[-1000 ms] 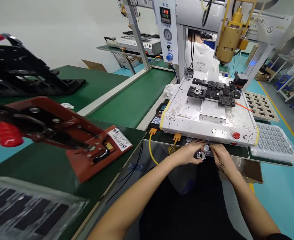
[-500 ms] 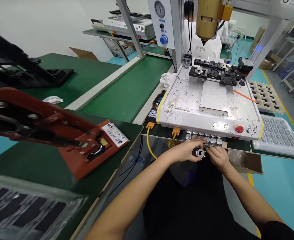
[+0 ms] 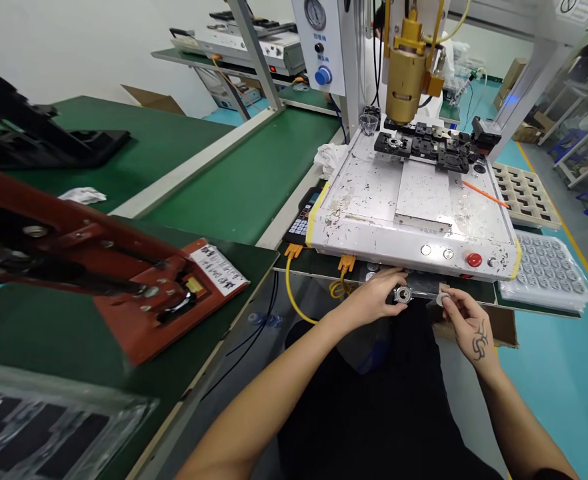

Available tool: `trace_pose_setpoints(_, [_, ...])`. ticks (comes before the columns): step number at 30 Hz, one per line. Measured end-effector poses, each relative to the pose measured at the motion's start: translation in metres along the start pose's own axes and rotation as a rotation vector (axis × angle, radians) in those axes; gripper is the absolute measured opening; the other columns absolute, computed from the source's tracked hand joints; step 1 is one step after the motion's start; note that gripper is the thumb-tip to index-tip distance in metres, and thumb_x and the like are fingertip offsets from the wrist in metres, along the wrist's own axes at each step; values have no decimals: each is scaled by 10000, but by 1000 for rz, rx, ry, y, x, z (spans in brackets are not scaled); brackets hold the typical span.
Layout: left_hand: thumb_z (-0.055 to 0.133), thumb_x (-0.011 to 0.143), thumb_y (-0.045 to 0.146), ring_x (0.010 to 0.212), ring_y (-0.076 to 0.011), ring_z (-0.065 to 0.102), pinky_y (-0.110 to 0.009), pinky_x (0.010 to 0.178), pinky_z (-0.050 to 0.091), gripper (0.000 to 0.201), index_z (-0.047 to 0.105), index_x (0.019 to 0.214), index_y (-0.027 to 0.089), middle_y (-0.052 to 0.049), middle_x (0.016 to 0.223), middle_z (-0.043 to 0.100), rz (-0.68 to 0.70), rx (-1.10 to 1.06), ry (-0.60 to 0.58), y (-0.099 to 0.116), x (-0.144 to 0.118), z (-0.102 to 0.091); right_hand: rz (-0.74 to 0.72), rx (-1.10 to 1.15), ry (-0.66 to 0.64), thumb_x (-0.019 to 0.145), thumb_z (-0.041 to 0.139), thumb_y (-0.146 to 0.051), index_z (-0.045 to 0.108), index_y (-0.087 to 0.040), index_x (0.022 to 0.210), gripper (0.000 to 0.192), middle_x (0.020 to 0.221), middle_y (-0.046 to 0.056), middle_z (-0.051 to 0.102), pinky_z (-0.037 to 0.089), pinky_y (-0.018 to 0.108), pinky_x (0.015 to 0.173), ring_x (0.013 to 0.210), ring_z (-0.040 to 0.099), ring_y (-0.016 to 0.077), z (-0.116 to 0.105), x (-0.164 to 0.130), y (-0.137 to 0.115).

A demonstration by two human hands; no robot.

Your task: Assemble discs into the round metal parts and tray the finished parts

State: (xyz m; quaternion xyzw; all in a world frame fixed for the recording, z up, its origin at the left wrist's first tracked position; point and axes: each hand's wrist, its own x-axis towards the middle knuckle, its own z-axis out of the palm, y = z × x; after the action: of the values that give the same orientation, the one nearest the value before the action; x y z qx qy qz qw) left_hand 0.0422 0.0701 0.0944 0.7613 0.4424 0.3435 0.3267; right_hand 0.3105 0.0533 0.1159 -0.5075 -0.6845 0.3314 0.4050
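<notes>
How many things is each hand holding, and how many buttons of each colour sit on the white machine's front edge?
Left hand, small black-and-silver round part: 1
Right hand, small pale disc pinched at the fingertips: 1
Silver buttons: 2
Red button: 1
Total: 5

A small black ring-shaped part with silver centre (image 3: 402, 294) sits below the machine's front edge.
</notes>
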Motion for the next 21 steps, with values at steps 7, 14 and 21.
trace_pose_setpoints(7, [844,863,298,809,-161,734,-283,760,599,451,666,1260,178,-53,1033,770,-317,-594,225,46,-46,-9,253,371,-113,893,839,-511,799,-202,1046,347,687,-5,664,489,302,546,560,564,141,19,12,-41])
trace_pose_setpoints(14, [970,770,234,1031,-260,831,-374,976,656,580,677,1264,155,-109,1173,814,-479,-1112,353,70,-67,-15,339,572,-264,887,881,-485,723,-206,937,324,620,-32,644,439,270,517,514,554,121,37,16,-48])
trace_pose_setpoints(21, [892,897,387,1100,-321,816,-500,1048,648,517,722,1314,132,-153,1191,824,-499,-1205,424,80,-76,-18,400,652,-425,947,834,-476,683,-220,916,300,626,-39,624,423,259,532,532,548,118,36,13,-51])
